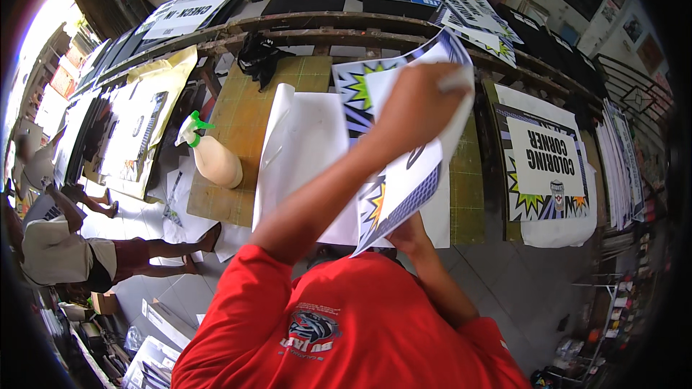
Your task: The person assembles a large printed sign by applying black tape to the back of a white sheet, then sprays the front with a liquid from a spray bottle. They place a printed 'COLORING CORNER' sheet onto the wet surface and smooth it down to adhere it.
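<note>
A curled printed sheet (414, 187) with white panels, blue patterned borders and starbursts is lifted over the cutting board. My left hand (432, 101), its arm reaching across to the right, is closed at the sheet's upper right part; motion blurs it and a whitish patch by its fingers. Low at the sheet's near edge is my right hand (409, 234), closed on that edge, with its fingers partly hidden behind the print. Beneath lies a large white sheet (310, 130), its left side curling up. A spray bottle (218, 164) with pale contents and a green-and-white trigger stands left of it.
The olive gridded cutting board (465, 194) carries the work. A black bag (261, 57) sits at its far left. Another printed sign (544, 162) lies at right, stacked boards (620, 162) beyond. A wooden beam (317, 21) crosses behind. Another person (65, 245) is at left.
</note>
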Tool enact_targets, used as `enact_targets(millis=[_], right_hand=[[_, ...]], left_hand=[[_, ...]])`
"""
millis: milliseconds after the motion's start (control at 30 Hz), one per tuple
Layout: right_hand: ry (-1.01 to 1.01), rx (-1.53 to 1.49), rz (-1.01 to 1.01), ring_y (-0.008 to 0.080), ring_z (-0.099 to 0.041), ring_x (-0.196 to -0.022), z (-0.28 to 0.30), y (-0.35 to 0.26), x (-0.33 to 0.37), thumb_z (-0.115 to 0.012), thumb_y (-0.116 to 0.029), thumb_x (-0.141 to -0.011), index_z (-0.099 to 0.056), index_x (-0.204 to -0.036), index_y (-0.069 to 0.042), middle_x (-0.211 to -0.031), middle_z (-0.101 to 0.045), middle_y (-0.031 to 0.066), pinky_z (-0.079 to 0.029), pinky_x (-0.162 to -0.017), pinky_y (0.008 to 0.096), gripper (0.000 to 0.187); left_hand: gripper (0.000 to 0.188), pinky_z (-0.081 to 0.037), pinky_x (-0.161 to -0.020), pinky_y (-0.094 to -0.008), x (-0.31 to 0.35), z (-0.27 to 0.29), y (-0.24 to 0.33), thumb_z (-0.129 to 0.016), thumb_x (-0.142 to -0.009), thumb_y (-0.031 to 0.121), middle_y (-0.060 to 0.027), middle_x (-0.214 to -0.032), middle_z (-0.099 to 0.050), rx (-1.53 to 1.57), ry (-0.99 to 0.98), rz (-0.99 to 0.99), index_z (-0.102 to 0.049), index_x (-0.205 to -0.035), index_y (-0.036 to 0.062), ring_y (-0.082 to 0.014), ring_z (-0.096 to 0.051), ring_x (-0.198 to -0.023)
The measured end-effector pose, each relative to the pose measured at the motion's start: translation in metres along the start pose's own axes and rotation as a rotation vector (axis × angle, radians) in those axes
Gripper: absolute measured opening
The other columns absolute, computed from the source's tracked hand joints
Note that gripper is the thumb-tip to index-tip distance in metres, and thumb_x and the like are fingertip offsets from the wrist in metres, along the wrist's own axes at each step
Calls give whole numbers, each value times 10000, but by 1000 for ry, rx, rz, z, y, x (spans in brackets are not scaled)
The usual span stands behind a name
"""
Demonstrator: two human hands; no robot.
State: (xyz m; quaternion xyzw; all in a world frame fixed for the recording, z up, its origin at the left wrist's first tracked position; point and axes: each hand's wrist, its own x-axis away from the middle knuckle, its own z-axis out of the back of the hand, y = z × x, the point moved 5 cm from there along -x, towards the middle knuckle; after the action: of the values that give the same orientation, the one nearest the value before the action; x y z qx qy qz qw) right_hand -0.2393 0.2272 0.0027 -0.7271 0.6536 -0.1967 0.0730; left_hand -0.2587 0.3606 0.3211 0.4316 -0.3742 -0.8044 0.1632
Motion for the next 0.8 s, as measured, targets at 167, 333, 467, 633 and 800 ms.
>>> enact_targets(millis=[167,333,467,633,800], right_hand=[[-8,-1,-211,269,-326,-1435,-51,40,-34,-406,-750,-915,-297,-1547,-134,-1563,-350,68,-223,-1171,546,889],[-67,-74,-159,240,-470,-1309,-41,57,-72,-421,-707,-945,-269,-1538,-131,-1448,-481,69,-352,-1094,471,841],[292,413,329,143,-636,-927,-11,-24,-74,-521,-494,-992,-520,-1314,-24,-1142,-656,26,-513,-778,293,569],[670,1282,562,216,-663,-959,26,-149,-35,-756,-328,-841,-596,-1171,83,-1050,-695,178,-520,-830,359,551],[902,1552,412,211,-658,-894,47,-145,-26,-785,-297,-813,-598,-1211,35,-1000,-700,139,-514,-801,348,551]], left_hand=[[241,-504,-621,-229,17,111,14,-698,-907,153,-75,-876,-715,407,300,196,-699,-1076,-19,-94,-643,-719],[210,-507,-655,-219,75,183,-21,-621,-969,126,-75,-945,-681,383,583,142,-633,-1115,-26,-102,-652,-788],[275,-543,-777,-256,156,207,-93,-560,-995,102,-98,-1051,-664,618,676,290,-545,-1243,-17,-150,-670,-929],[233,-532,-655,-248,307,186,-177,-647,-961,144,-39,-1021,-674,548,729,736,-590,-1164,46,-117,-660,-840],[339,-525,-795,-332,373,149,-222,-642,-921,64,-67,-1053,-680,117,544,1026,-564,-1248,25,-190,-660,-943]])
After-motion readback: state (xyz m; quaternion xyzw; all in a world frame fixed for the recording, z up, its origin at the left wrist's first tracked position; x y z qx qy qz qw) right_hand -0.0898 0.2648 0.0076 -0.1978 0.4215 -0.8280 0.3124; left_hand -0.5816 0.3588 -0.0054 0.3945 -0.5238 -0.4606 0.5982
